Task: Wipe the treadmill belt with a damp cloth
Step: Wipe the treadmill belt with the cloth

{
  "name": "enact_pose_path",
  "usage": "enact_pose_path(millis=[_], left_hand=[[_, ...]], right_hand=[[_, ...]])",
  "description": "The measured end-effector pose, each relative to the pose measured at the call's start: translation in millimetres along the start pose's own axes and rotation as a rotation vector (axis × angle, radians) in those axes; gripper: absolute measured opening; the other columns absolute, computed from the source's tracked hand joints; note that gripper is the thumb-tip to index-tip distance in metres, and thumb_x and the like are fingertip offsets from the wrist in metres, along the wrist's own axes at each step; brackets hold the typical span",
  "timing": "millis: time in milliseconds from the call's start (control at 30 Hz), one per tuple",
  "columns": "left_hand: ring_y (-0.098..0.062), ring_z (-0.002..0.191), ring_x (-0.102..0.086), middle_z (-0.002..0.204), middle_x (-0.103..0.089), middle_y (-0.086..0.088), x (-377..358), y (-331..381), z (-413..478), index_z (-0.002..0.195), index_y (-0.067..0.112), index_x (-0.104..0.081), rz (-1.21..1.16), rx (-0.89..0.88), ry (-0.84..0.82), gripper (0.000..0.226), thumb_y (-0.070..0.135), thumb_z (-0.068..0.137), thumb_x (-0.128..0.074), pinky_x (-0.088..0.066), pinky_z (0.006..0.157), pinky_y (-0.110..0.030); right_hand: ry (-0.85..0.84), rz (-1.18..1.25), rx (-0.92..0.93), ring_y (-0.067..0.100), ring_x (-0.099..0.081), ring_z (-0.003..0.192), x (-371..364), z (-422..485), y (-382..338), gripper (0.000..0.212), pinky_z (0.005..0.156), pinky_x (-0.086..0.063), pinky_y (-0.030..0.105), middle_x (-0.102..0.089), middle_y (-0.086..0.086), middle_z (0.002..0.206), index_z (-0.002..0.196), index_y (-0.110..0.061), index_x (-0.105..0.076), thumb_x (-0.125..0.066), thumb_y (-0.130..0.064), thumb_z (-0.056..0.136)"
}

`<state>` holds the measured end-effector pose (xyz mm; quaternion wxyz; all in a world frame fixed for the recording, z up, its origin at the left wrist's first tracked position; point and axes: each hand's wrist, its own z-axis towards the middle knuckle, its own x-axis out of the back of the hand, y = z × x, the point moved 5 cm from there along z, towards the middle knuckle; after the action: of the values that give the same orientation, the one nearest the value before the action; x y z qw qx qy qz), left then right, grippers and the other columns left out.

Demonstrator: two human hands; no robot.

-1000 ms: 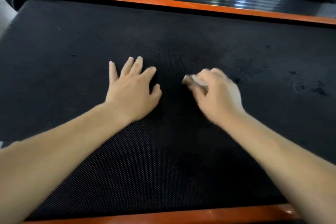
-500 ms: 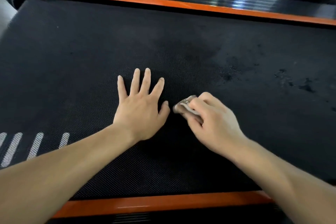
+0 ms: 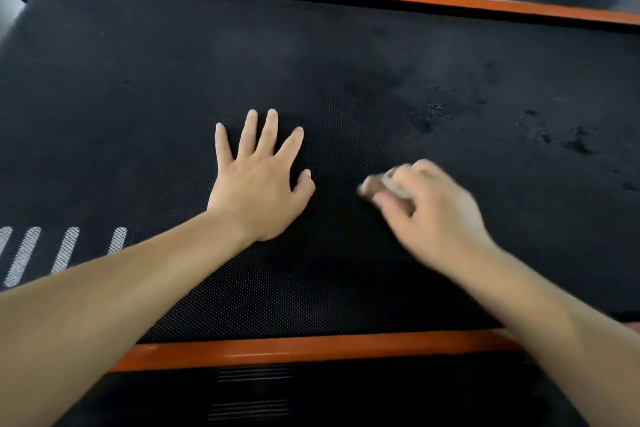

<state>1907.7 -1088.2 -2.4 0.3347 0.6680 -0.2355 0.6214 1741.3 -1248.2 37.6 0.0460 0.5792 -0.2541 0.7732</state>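
Belt (image 3: pixel 104 97): black, textured, set between 2 orange rails (image 3: pixel 277 350) at 12 and 6 o'clock.
Stripes (image 3: pixel 41 253): 4 white slanted marks printed on the belt at 8 o'clock, partly hidden by the left forearm.
Left hand (image 3: pixel 259 184): flat on the belt, fingers straight and spread toward 12 o'clock, grasping nothing; likely there to brace the body.
Cloth (image 3: pixel 384 184): small pale wad on the belt near mid-picture, poking out at 10 o'clock from the right hand.
Right hand (image 3: pixel 433 208): curled round the cloth, blurred; probably mid-rub.
Spots (image 3: pixel 575 142): dark blotches at 3 o'clock, seemingly not yet wiped.
Writing: none legible, no brand visible.
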Motion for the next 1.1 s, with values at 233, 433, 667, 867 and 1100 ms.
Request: enact_pose_path(millis=[233,433,667,867,1100], left_hand=[[-0.032,0.157,0.006,0.171,-0.003,-0.01,-1,0,1,0.16,0.029,-0.019,0.0,0.019,-0.013,0.07,0.058,0.097,-0.024,0.004,0.121,-0.065],[-0.032,0.157,0.006,0.171,-0.004,-0.01,-1,0,0,0.159,0.029,-0.02,-0.008,0.017,0.0,0.069,0.058,0.097,-0.024,0.005,0.122,-0.064],[-0.032,0.157,0.005,0.171,-0.004,-0.009,0,0,0,0.16,0.029,-0.02,0.011,0.022,-0.011,0.07,0.059,0.096,-0.023,0.004,0.122,-0.065],[-0.033,0.157,0.003,0.17,-0.007,-0.011,0,0,0,0.159,0.027,-0.023,0.014,0.028,-0.018,0.07,0.058,0.096,-0.023,0.002,0.121,-0.066],[-0.041,0.155,0.008,0.167,-0.004,-0.026,4,33,18,0.148,0.017,-0.035,-0.107,0.209,-0.053,0.06,0.052,0.099,-0.034,0.007,0.118,-0.071]], right_hand=[[-0.191,0.148,0.341,0.017,-0.054,0.074,-9,-59,-54,0.028,0.065,-0.049,0.036,-0.051,-0.005,0.083,0.082,-0.022,-0.06,-0.058,-0.044,0.1],[0.005,0.022,-0.016,0.017,-0.056,0.078,9,-22,3,0.03,0.061,-0.046,0.033,-0.052,-0.008,0.081,0.079,-0.023,-0.056,-0.06,-0.047,0.095],[-0.238,0.225,0.205,0.006,-0.053,0.079,13,-57,-19,0.03,0.071,-0.048,0.032,-0.053,-0.012,0.083,0.073,-0.042,-0.051,-0.049,-0.061,0.096],[-0.132,0.177,0.134,0.013,-0.055,0.081,33,-74,4,0.021,0.073,-0.047,0.031,-0.054,-0.015,0.084,0.075,-0.035,-0.057,-0.059,-0.044,0.093],[-0.096,0.097,0.135,0.015,-0.054,0.088,36,-41,34,0.011,0.074,-0.041,0.03,-0.052,-0.009,0.086,0.085,-0.044,-0.056,-0.056,-0.048,0.095]])
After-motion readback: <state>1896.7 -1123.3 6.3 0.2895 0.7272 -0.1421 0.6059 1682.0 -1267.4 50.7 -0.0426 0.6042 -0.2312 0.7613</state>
